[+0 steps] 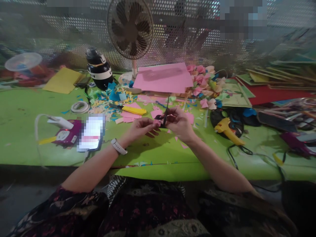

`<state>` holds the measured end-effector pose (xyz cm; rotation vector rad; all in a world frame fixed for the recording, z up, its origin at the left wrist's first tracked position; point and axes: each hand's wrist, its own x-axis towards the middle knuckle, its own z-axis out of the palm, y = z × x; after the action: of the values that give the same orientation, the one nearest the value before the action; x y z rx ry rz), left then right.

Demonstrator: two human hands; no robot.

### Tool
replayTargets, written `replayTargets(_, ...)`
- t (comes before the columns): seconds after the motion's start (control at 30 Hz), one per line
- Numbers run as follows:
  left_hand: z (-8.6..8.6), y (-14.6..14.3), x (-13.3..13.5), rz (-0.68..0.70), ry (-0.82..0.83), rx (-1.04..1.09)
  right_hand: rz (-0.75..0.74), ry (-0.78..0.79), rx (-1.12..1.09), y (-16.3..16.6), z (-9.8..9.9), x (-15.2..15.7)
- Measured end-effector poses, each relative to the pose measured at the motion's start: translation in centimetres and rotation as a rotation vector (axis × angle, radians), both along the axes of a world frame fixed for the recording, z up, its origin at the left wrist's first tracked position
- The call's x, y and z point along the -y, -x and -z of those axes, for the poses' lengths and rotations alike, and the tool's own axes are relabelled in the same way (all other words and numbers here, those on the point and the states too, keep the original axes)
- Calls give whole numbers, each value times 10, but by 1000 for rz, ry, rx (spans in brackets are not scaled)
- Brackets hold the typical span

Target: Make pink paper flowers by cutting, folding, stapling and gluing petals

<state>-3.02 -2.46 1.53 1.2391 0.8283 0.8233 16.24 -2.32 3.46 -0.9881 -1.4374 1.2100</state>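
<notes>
Dark patterned clothing (148,207) lies nearest the camera, just below the edge of the green tabletop (98,158). Nearer than the yellow cutter (134,110) and to its right, the two hands are close together. The left hand (143,126) pinches a small pink paper piece (156,122) between thumb and fingers; the right hand (181,125) grips dark scissors (165,119) beside it, though whether the blades touch the paper cannot be told. Pink squares (126,116) lie under the cutter. Beyond it to the right is a large pink sheet (164,80); left of it and nearer, a lit phone (91,133); well to its right, a yellow glue gun (228,130).
</notes>
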Motion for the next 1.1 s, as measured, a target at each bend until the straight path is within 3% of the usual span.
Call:
replayTargets(0.23,-1,2,-4,-116,38,60,34,24,32,-4,-3,-4)
replayTargets(0.43,-5,6,-7,-242,75,189,-61,181,274,-7,-5,-1)
replayTargets(0.63,-8,9,-7,-336,57,260,-100,203,362,-5,-10,4)
replayTargets(1.1,-8,12,-9,-353,98,318,-201,258,378,-4,-16,8)
